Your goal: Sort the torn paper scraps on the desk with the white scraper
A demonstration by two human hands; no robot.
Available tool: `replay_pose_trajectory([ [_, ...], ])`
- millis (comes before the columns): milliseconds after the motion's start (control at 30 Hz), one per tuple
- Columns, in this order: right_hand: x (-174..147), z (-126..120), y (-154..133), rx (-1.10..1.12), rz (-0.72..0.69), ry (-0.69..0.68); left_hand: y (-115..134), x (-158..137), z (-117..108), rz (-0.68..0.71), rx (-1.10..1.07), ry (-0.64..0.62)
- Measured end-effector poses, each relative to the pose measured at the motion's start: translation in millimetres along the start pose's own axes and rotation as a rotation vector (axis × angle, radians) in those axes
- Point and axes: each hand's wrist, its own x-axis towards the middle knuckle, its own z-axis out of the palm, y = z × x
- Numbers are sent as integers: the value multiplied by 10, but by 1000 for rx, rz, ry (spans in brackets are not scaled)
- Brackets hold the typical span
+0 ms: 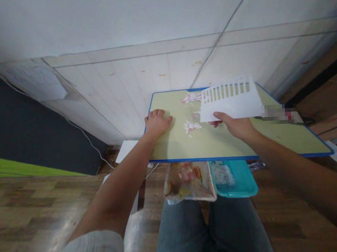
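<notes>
My right hand (236,127) grips a white sheet (231,107) by its near edge, thumb on top and fingers beneath. A row of narrow slots runs along the sheet's far side, and it is held tilted above the pale yellow table (175,150). Small white and pinkish scraps lie on the tabletop in a near pile (193,127) and a far pile (192,98), with a few between them. The sheet partly hides the far scraps. My left hand (157,122) rests flat on the table's left side, fingers spread, holding nothing.
Below the table's front edge, over my knees, are a clear plastic-covered container with a fruit pattern (188,181) and a turquoise bin (241,180) holding whitish pieces. A power strip (281,114) with a cable lies at the table's right. A wall (137,78) stands behind.
</notes>
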Motion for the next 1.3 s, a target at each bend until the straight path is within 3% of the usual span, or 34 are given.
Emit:
replay_pose_trajectory([
  [167,470,52,-11,-88,-28,-189,221,454,26,-45,3,-12],
  [333,547,34,153,-163,-30,-281,388,748,183,-34,-56,53],
  [533,465,-124,269,-168,-64,-177,375,798,206,-41,-64,60],
  [800,417,-226,196,-126,-31,-261,401,802,175,-27,-61,49],
  [1000,400,-251,127,34,53,-374,389,814,198,-25,-69,45],
  [1300,350,-54,152,-195,-152,-231,398,825,213,-27,-101,52],
])
